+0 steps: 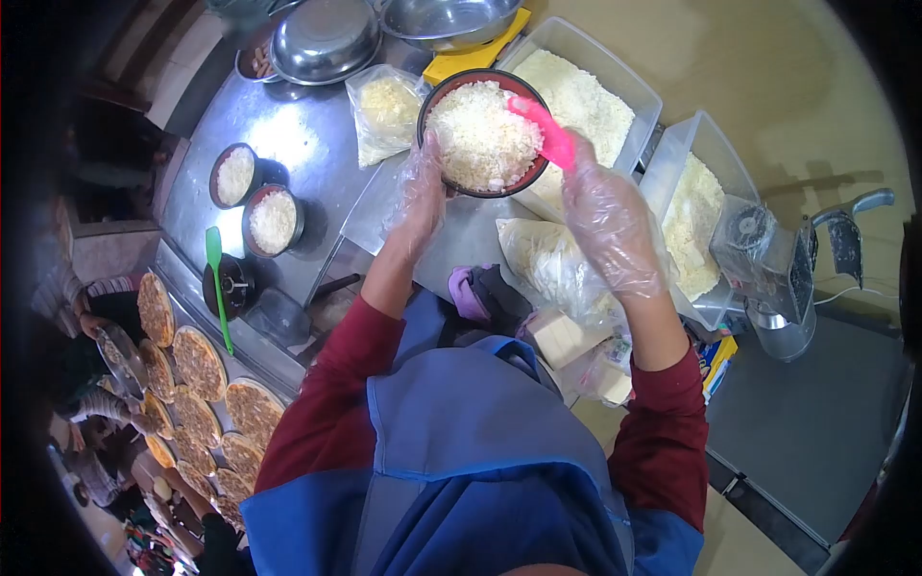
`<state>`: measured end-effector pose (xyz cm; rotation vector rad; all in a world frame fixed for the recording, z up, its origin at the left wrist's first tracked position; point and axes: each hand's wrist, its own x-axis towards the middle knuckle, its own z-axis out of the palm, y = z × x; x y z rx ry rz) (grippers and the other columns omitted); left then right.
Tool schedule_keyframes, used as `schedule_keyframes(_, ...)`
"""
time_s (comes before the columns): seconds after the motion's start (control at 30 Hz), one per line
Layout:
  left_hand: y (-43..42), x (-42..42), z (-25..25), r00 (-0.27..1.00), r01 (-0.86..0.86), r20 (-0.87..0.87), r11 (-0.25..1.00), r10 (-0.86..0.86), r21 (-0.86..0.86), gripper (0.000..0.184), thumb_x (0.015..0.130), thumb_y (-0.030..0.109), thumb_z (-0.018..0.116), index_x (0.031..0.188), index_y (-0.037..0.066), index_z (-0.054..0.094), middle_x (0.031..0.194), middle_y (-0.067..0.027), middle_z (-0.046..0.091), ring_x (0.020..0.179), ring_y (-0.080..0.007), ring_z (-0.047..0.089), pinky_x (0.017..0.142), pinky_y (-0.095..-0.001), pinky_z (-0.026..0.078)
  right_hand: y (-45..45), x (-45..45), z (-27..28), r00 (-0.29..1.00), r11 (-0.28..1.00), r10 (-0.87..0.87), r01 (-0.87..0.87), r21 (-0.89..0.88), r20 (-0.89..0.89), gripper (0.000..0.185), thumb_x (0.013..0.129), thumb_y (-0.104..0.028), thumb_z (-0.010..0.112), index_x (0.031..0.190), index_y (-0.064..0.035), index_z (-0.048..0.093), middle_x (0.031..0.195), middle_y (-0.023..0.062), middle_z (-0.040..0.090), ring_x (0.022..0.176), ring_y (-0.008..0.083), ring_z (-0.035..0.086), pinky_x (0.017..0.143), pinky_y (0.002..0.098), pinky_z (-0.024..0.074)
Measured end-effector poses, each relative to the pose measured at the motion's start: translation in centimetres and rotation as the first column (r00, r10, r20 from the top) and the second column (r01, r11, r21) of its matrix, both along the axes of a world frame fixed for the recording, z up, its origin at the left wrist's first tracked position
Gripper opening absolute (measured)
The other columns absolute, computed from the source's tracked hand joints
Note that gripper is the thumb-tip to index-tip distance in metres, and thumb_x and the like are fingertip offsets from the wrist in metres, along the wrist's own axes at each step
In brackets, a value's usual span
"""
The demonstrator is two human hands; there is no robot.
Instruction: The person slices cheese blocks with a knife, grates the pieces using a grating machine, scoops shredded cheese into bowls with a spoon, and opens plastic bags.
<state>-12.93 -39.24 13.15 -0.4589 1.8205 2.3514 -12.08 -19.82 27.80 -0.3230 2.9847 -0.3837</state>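
Bowl: the dark bowl with a reddish inside (525, 180) is at the upper centre of the frame, held up with its mouth towards the camera and heaped with white crumbs (475, 134).
Left hand: in a clear plastic glove, the left hand (420, 187) grips the bowl at its lower left edge; the fingers underneath are mostly hidden.
Right hand: also gloved, the right hand (605, 211) is closed around the handle end of a pink spatula (549, 134).
Pink spatula: its blade crosses the bowl's right rim and touches the crumbs.
Tubs: a clear tub (645, 88) just right of the bowl and another clear tub (730, 158) farther right both hold pale crumbs.
Bags: one clear bag (386, 108) stands just left of the bowl; another clear bag (538, 257) lies below it, near the right hand.
Small bowls: two filled small bowls (296, 233) stand side by side on the metal table (331, 163), left of centre.
Green spatula: the green spatula (217, 283) lies across a dark container below them.
Machine: a grater with a crank handle (768, 245) stands at the right.
Lower left: round topped flatbreads (199, 370) lie in rows, with other people's striped sleeves (99, 403) beside them.
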Motion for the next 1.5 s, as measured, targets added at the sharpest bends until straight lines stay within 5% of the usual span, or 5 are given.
schedule_keyframes(0.57, -8.4, 5.8, -1.8, 0.982, -0.190, 0.019, 0.969, 0.189, 0.158, 0.074, 0.096, 0.062, 0.028, 0.142, 0.004, 0.030, 0.137, -0.0140, 0.047, 0.119, -0.0252, 0.053, 0.089, -0.0411, 0.052, 3.7, -5.5, -3.8, 0.723, 0.653, 0.027, 0.510, -0.560, 0.690, 0.042, 0.094, -0.020, 0.049, 0.134, -0.0081, 0.044, 0.068, 0.0015, 0.055, 0.057, 0.0119, 0.053, 0.050, 0.0247, 0.0401)
schedule_keyframes(0.67, -10.1, 6.3, -2.7, 0.932, -0.352, 0.140, 0.925, 0.333, 0.146, 0.073, 0.096, 0.062, 0.026, 0.142, 0.006, 0.031, 0.133, -0.0123, 0.049, 0.109, -0.0235, 0.055, 0.082, -0.0392, 0.054, 4.3, -6.2, -8.6, 0.980, 0.981, -0.152, 0.133, 0.143, 0.126, 0.058, 0.080, -0.017, 0.054, 0.135, -0.0038, 0.040, 0.098, 0.0280, 0.063, 0.091, 0.0418, 0.062, 0.080, 0.0457, 0.0479)
schedule_keyframes(1.03, -17.2, 3.6, -13.9, 0.842, -0.522, 0.187, 0.852, 0.507, 0.040, 0.055, 0.099, 0.048, 0.036, 0.136, 0.007, 0.035, 0.123, -0.0118, 0.045, 0.083, -0.0233, 0.052, 0.079, -0.0439, 0.055, 4.4, -4.8, -14.3, 0.952, 0.928, 0.098, -0.192, 0.321, 0.289, 0.028, 0.083, -0.024, 0.052, 0.082, -0.0020, 0.069, 0.088, 0.0225, 0.067, 0.089, 0.0344, 0.066, 0.077, 0.0437, 0.0510)
schedule_keyframes(1.33, -16.8, 0.5, -11.0, 0.797, -0.584, 0.276, 0.802, 0.537, 0.127, 0.048, 0.099, 0.038, 0.037, 0.134, 0.005, 0.036, 0.133, -0.0153, 0.038, 0.108, -0.0327, 0.054, 0.094, -0.0413, 0.049, 7.9, 6.6, -2.0, 0.932, 0.877, -0.348, 0.286, -0.385, -0.103, 0.035, 0.090, -0.030, 0.059, 0.117, -0.0095, 0.064, 0.105, 0.0140, 0.068, 0.093, 0.0306, 0.065, 0.085, 0.0373, 0.0492)
schedule_keyframes(1.5, -14.6, 0.7, -7.2, 0.702, -0.668, 0.430, 0.734, 0.567, 0.123, 0.046, 0.098, 0.025, 0.038, 0.132, -0.005, 0.033, 0.137, -0.0195, 0.043, 0.124, -0.0302, 0.048, 0.111, -0.0360, 0.033, 17.1, 12.9, -1.6, 0.779, 0.793, -0.609, 0.599, -0.110, -0.149, 0.030, 0.089, -0.021, 0.058, 0.115, -0.0062, 0.063, 0.106, 0.0148, 0.068, 0.095, 0.0252, 0.066, 0.085, 0.0321, 0.0492)
